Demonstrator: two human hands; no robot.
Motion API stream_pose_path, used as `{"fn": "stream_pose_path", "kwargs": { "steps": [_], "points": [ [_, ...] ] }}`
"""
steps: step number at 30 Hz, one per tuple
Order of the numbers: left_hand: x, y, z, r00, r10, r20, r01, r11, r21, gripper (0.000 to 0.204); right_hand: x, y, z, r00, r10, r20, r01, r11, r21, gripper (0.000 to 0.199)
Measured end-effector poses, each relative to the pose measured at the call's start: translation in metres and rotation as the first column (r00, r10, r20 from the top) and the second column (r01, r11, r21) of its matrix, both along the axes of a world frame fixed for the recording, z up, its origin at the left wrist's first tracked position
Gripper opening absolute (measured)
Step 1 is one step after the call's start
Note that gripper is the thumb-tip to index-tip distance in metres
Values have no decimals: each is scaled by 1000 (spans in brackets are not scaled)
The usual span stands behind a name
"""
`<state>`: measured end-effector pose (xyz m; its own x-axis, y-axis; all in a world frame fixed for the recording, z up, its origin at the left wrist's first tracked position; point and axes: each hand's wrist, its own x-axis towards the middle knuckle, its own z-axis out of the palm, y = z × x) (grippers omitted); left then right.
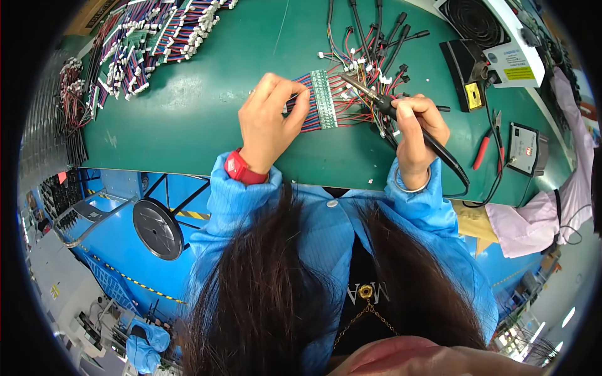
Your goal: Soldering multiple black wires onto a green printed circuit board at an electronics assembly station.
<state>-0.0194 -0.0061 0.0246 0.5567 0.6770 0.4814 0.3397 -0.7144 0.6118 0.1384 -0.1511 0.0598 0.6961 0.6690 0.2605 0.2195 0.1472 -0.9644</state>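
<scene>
A soldering iron [384, 103] is in my right hand [417, 131], gripped like a pen. Its metal tip points up and left to the right edge of a green circuit board strip [323, 99]. My left hand [269, 116] is beside the strip's left side, thumb and forefinger curled together; whatever is between them is hidden. Red, blue and black wires [306, 84] run from the strip's left edge under that hand. From its right edge, thin red and black wires [354, 117] lead into a bundle of cables with white and black connectors [376, 69].
Piles of wired boards [157, 37] lie at the far left of the green table [188, 119]. To the right are a fan unit [495, 37], a black box with a yellow sponge [467, 75], red-handled pliers [483, 150] and a small control box [525, 149]. A round stool [158, 229] stands below left.
</scene>
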Motion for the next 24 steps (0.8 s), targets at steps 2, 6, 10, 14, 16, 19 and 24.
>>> {"fn": "stream_pose_path", "kwargs": {
  "steps": [2,6,10,14,16,19,24],
  "points": [
    [5,4,-5,1000,-27,-15,27,1000,15,10,0,-1,-6,999,10,42,-9,1000,-21,7],
    [11,8,-13,988,-106,110,108,994,-10,14,1,-2,-17,980,77,183,-60,994,-95,5],
    [15,9,-17,993,-103,66,102,995,20,14,4,8,-24,944,29,329,-15,999,-43,5],
    [14,9,-22,993,-99,57,98,995,22,13,2,10,-24,922,20,388,0,999,-52,6],
    [13,9,-23,993,-97,61,96,995,16,13,1,11,-24,917,27,398,5,997,-78,6],
    [13,8,-24,995,-91,49,90,995,31,13,0,13,-23,917,28,397,8,996,-88,7],
    [14,7,-24,997,-77,27,75,995,58,13,0,12,-23,911,61,409,-12,993,-120,5]
  ]
}}
